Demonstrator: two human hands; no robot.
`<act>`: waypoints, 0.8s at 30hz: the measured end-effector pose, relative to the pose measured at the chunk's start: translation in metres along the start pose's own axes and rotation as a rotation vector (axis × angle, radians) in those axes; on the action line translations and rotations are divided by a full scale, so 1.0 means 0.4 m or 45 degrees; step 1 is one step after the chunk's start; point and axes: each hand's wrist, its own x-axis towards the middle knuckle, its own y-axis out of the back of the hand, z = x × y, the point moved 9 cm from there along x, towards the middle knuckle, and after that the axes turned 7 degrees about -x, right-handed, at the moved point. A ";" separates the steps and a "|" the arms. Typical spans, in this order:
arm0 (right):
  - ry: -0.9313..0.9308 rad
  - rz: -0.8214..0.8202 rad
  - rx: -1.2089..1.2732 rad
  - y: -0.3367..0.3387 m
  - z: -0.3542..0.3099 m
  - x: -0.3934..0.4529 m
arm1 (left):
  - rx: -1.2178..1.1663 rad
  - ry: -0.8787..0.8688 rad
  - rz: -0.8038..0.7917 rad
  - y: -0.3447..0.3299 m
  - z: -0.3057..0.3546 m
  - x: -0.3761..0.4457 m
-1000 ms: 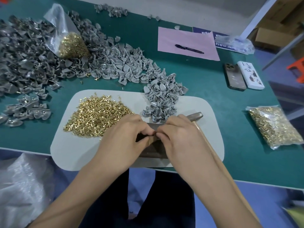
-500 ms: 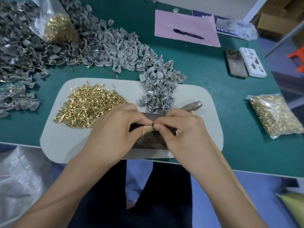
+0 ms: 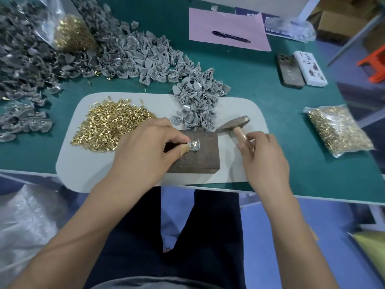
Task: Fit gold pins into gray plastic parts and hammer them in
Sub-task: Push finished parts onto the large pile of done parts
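Hundreds of gray plastic parts [image 3: 62, 49] are heaped across the far left of the green table [image 3: 291, 159], with a smaller heap [image 3: 198, 101] spilling onto the far edge of a white mat [image 3: 83, 167] laid at the table's near edge. A loose pile of gold pins [image 3: 108, 124] is spread over the left half of the mat. A sealed bag of pins [image 3: 337, 130] is seen on the right of the table, and another bag of pins [image 3: 70, 34] is lodged among the far heap. A pink sheet [image 3: 227, 28] bearing a black pen [image 3: 231, 36] is laid at the far side, with two phones [image 3: 300, 69] to its right. A dark metal block [image 3: 198, 155] is set on the mat's middle. One gray part [image 3: 194, 145], with a gold pin showing in it, is held down on the block's top by the left hand [image 3: 145, 151], pinched between thumb and fingertips. The hammer [image 3: 235, 125] is lying just right of the block, its head on the mat; its wooden handle is touched by the right hand [image 3: 264, 157], whose fingers are partly curled about it, though a firm clasp cannot be made out.
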 end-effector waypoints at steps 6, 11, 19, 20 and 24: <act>0.177 0.213 0.180 0.102 -0.019 -0.033 | 0.066 -0.029 0.000 -0.002 0.010 0.005; 0.395 -0.016 0.737 0.130 -0.090 -0.100 | 0.167 -0.070 -0.006 0.009 0.020 0.012; 0.477 -0.075 0.520 0.104 -0.128 -0.122 | 0.191 -0.040 0.034 0.019 0.017 0.009; 0.465 0.019 0.524 0.122 -0.125 -0.119 | 0.182 -0.036 0.041 0.020 0.016 0.008; 0.454 0.191 0.484 0.140 -0.144 -0.126 | 0.171 -0.054 0.039 0.019 0.020 0.008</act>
